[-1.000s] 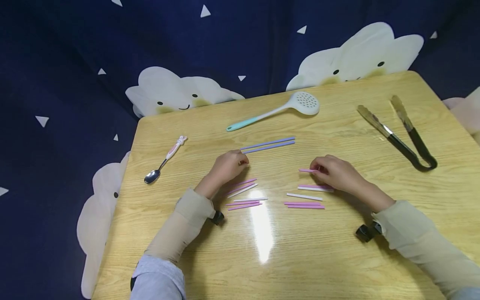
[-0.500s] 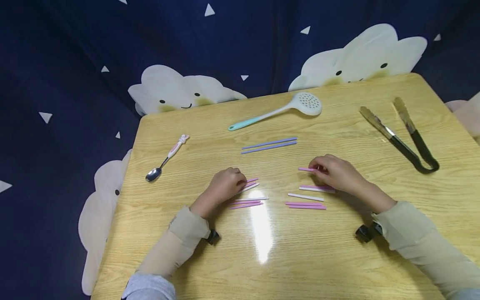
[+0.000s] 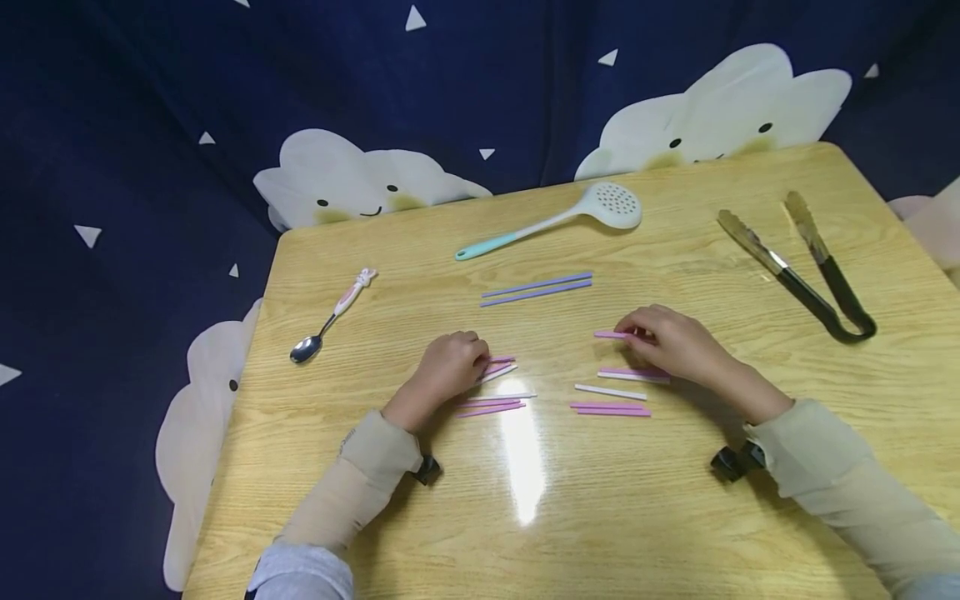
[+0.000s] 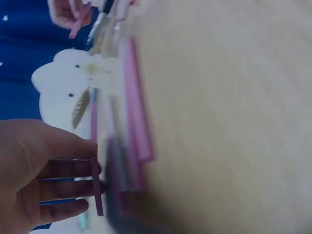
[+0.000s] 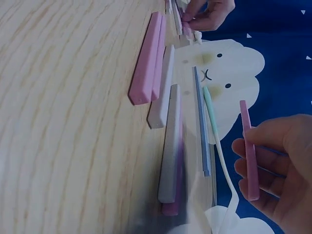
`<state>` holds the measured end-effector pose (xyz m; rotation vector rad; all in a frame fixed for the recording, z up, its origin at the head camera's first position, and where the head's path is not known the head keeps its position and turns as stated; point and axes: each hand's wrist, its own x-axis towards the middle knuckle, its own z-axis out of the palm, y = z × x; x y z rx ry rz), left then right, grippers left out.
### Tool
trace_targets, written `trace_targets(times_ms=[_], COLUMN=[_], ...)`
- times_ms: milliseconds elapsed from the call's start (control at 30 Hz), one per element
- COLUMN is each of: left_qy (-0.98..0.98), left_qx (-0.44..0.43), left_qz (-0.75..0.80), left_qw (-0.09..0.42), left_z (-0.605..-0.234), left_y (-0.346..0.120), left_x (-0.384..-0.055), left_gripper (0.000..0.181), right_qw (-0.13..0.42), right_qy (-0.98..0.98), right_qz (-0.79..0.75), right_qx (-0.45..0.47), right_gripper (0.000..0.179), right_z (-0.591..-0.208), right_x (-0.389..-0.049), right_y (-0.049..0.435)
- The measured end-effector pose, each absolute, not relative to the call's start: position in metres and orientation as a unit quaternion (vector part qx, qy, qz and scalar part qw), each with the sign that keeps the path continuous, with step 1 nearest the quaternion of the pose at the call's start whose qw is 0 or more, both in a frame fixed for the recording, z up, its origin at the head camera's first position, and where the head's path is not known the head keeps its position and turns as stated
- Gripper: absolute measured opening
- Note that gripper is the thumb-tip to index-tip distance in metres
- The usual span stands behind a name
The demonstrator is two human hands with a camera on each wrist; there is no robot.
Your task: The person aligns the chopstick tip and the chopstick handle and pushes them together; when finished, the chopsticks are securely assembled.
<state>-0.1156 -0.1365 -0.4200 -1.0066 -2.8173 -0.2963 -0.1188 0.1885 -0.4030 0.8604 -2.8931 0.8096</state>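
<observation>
My left hand is over the left group of sticks, pinching a slim pink stick between thumb and fingers. Close by lie a white stick and, nearer me, another white stick with two pink sticks. My right hand pinches another pink stick above the right group. That group has a pink stick against a white one, a separate white stick, and a pair of pink sticks nearest me.
Two blue sticks lie side by side beyond the hands. Behind them rests a white slotted skimmer with a mint handle. A spoon is at the left, black-handled tongs at the right. A dark blue curtain hangs behind the table.
My left hand has come from the blue sticks' left end toward me, down to the pink and white sticks, and now pinches a pink one. My right hand has barely moved, still holding its pink stick.
</observation>
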Motion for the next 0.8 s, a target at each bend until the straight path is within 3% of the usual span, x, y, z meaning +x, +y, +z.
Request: trace_targets(times_ms=[200,467,800], left_qy=[-0.935,-0.918,-0.892], left_qx=[-0.299,-0.239,-0.239], left_qz=[-0.181,-0.307,-0.359], left_qw=[0.065,0.073,0.133], left_z=[-0.400,-0.374,-0.348], left_y=[-0.140,-0.136,-0.124], left_x=[-0.120,-0.119,-0.114], left_gripper=[0.005,0.007,0.007], right_qw=[0.049,0.059,0.106], right_qy=[-0.905,-0.887,-0.864], right_qz=[0.303,0.349,0.383], right_qx=[0.296,0.296,0.308], right_gripper=[0.013,0.016,0.020], right_z=[-0.397,-0.376,-0.357], right_x=[-0.121,-0.122,-0.122], right_y=[0.188,0.185,0.182])
